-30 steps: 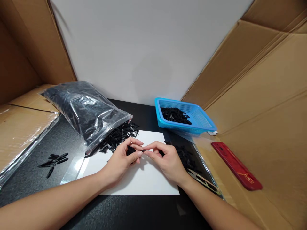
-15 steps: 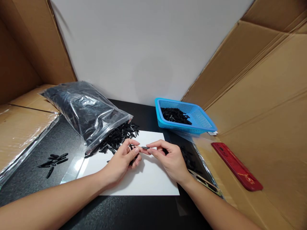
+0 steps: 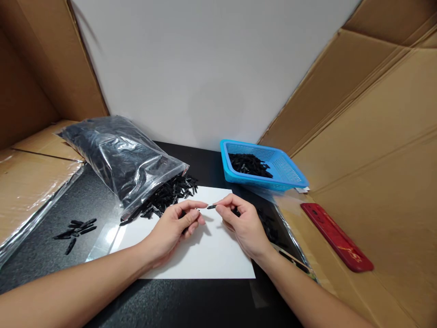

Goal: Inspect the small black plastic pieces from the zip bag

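Note:
My left hand [image 3: 175, 225] and my right hand [image 3: 241, 223] hover over a white sheet [image 3: 201, 255] on the black table. My right hand pinches a small black plastic piece [image 3: 211, 207] between thumb and forefinger, its tip pointing at my left hand. My left hand is curled around more small black pieces [image 3: 184, 214], its forefinger stretched toward the right hand. A clear bag [image 3: 116, 157] full of the same black pieces lies to the left, with a pile [image 3: 167, 193] spilling out of its mouth onto the sheet.
A blue basket [image 3: 283, 171] holding black pieces stands at the back right. A few loose pieces [image 3: 77, 228] lie at the left. A red flat tool [image 3: 336, 237] rests on the cardboard to the right. Cardboard walls enclose both sides.
My hands have drawn apart. The right hand has pulled a black piece away from the left hand and lifted slightly toward the back.

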Available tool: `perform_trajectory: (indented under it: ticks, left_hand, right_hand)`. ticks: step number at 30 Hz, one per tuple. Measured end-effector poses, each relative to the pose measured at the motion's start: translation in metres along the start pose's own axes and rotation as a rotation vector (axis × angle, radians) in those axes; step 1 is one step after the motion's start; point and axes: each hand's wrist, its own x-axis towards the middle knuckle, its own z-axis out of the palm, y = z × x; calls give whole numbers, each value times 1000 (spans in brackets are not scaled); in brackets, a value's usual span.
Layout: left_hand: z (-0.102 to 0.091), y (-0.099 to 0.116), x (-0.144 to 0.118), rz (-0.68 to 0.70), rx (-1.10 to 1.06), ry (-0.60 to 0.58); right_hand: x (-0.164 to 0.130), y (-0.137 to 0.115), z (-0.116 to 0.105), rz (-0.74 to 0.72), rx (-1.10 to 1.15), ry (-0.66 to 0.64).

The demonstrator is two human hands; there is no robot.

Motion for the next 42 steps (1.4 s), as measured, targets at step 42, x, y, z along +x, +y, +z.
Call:
perform_trajectory:
  ticks: [42]
  left_hand:
    - [2, 1, 0, 25, 73, -2]
  right_hand:
    - [1, 0, 1, 179, 122, -46]
